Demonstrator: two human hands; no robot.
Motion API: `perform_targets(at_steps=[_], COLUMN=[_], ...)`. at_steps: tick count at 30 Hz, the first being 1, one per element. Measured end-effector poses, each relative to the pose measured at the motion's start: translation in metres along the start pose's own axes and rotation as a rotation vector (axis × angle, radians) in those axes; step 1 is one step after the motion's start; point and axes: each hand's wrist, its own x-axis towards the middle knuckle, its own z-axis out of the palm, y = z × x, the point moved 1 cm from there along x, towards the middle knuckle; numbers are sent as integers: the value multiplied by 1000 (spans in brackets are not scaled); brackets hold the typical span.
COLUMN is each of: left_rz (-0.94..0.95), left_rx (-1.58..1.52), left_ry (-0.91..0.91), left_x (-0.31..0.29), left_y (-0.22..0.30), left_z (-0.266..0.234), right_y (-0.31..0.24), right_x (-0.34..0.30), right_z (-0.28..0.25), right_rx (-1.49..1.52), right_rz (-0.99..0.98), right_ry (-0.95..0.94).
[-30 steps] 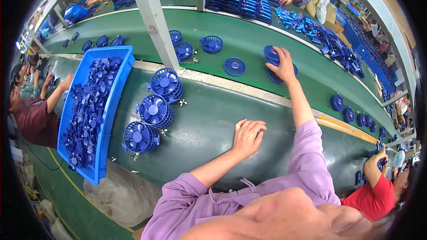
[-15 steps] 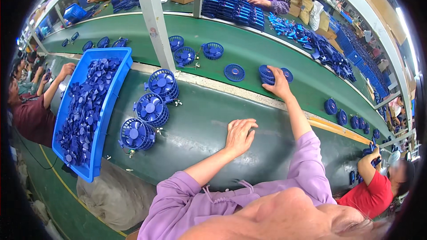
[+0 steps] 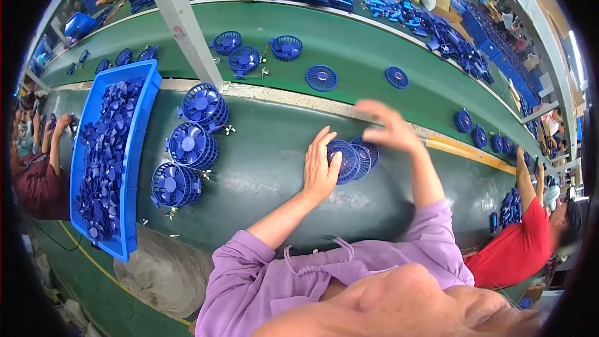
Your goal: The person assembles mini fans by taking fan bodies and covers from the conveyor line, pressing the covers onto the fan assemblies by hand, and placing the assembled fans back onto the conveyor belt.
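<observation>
My left hand [image 3: 319, 171] rests at the left edge of several round blue fan grilles [image 3: 362, 157], fanned out overlapping on the dark green bench. Its thumb lies over the nearest grille and its fingers stretch out. Just beyond the grilles, my right hand [image 3: 396, 131] is lifted and blurred, fingers spread, with nothing visible in it. To the left, blue fan housings with blades [image 3: 187, 143] stand in short stacks, small wires beside them. Single round grilles [image 3: 321, 78] lie on the green conveyor belt ahead.
A blue tray [image 3: 132, 193] heaped with fan blades stands at the left. A metal post [image 3: 181, 25] rises at the bench's far edge. More housings [image 3: 243, 59] sit on the belt. A co-worker in red [image 3: 521, 231] reaches forward at the right; another person sits far left.
My right hand has brought the grilles from the belt to the bench and come off them. My left hand has moved against them. The view has shifted slightly.
</observation>
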Motion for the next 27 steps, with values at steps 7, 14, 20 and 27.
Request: perform_targets(at_steps=[7,14,20,27], left_rz=[12,11,-7,1], left_rx=[37,45,66,44], left_ry=[-129,-115,-94,-86], left_x=[2,0,-2,-1], left_y=[12,12,7,8], left_z=[8,3,-3,1], right_y=[200,172,60,64], right_x=[26,77,130,151], right_z=[-81,-44,54,28], right_rx=[-672,-450,-611,-217], right_rz=[516,334,85,-46], right_ry=[662,571,288,425])
